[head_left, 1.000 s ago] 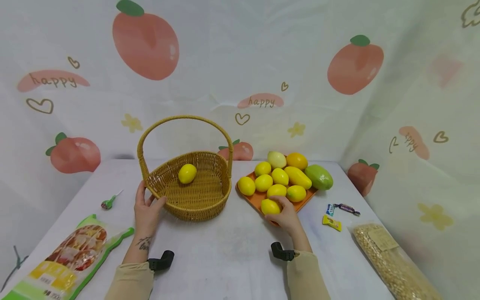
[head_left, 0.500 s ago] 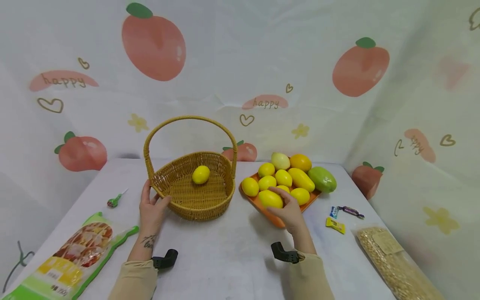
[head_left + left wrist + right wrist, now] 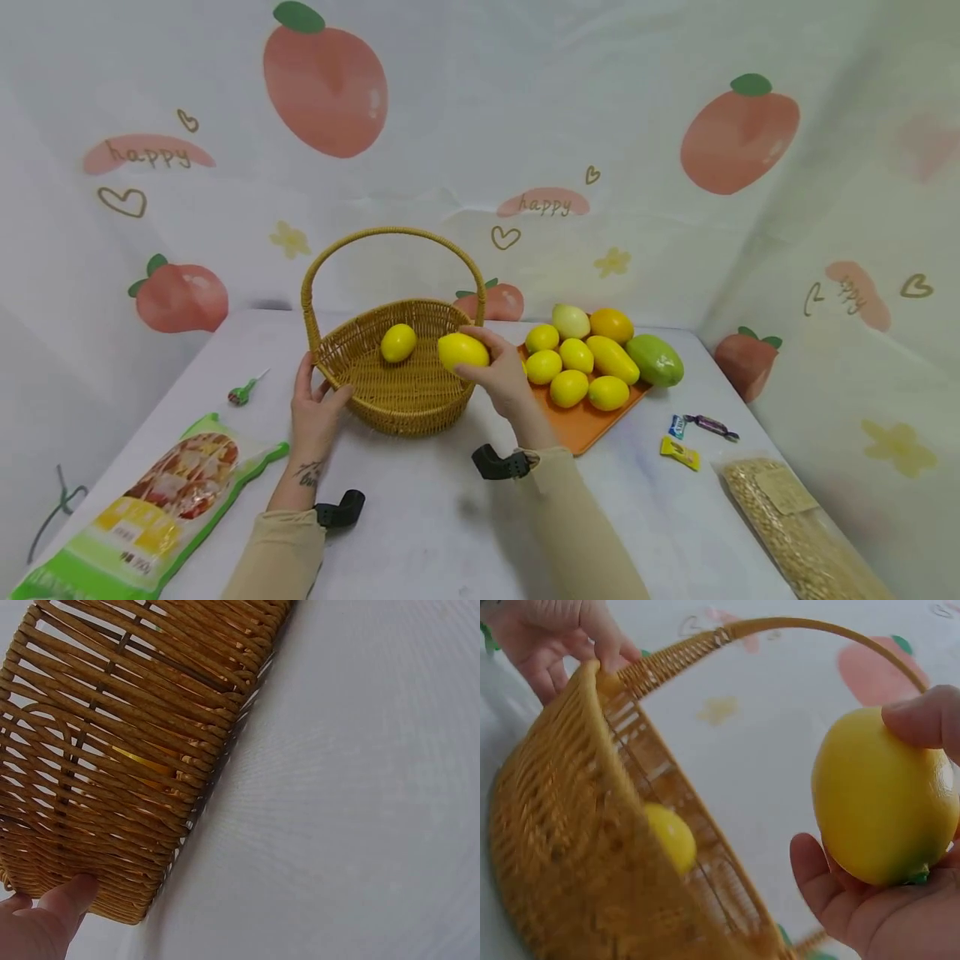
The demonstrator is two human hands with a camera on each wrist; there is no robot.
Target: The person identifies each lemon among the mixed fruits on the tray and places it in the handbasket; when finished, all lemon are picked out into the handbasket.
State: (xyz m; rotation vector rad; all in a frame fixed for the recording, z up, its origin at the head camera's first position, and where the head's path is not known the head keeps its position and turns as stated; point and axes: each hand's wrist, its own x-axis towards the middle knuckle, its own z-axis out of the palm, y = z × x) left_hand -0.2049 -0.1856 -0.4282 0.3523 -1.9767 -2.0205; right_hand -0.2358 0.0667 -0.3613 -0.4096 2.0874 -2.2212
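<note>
A yellow lemon (image 3: 459, 352) is gripped between the thumb and fingers of my right hand (image 3: 512, 385), raised by the right rim of the wicker basket (image 3: 408, 421). In the right wrist view the held lemon (image 3: 877, 791) shows a green stem end. My left hand (image 3: 315, 417) holds the basket's left end, its thumb on the front wall and its fingers at the side below the handle. Another lemon (image 3: 398, 342) lies inside the basket. Right of it, an orange tray (image 3: 581, 435) bears several lemons, a mango (image 3: 612, 360) and other fruit.
A green papaya (image 3: 655, 360) lies at the tray's right edge. Wrapped candies (image 3: 678, 453) and a bag of grains (image 3: 787, 517) are on the right. At left are a lollipop (image 3: 240, 393) and a green food bag (image 3: 165, 508). A patterned cloth backdrop (image 3: 450, 150) rises behind.
My right hand has lifted the lemon off the tray and carried it left to the basket's right rim. The lemon in the basket has shifted right. My left hand stays on the basket.
</note>
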